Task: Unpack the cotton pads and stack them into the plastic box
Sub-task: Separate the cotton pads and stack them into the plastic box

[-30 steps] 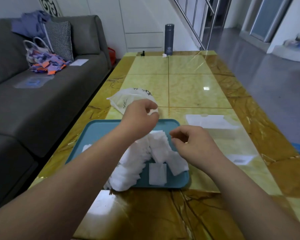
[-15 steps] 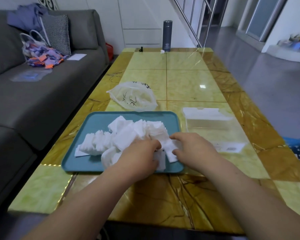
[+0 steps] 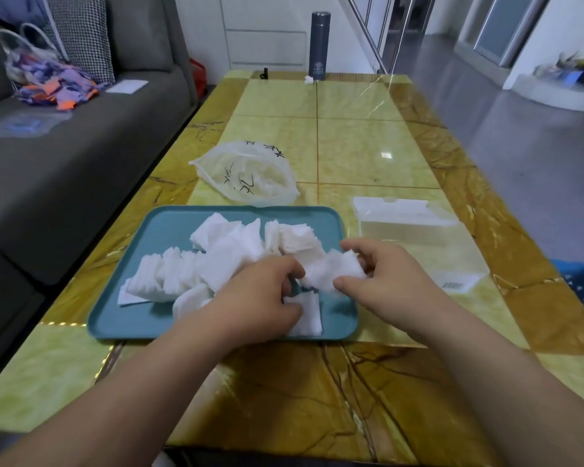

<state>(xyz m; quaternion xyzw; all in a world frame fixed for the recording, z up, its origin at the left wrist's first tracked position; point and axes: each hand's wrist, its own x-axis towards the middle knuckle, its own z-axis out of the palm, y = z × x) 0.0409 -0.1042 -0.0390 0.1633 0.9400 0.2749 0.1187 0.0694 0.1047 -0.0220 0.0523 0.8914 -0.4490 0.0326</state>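
Yellow-green marble table (image 3: 368,146) fills the frame; at lower centre, over the teal tray (image 3: 122,318), the left hand (image 3: 260,298) curls its fingers into the cotton pads (image 3: 223,254) while the right hand (image 3: 385,281) pinches a clump of them between thumb and fingers. Right of the tray sits the plastic box (image 3: 405,220) (see-through, faint against the marble), then the crumpled bag (image 3: 250,173) above centre and a dark flask (image 3: 320,45) at the top.

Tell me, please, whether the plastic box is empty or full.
Empty: the table shows through the plastic box; the cotton pads lie on the tray.
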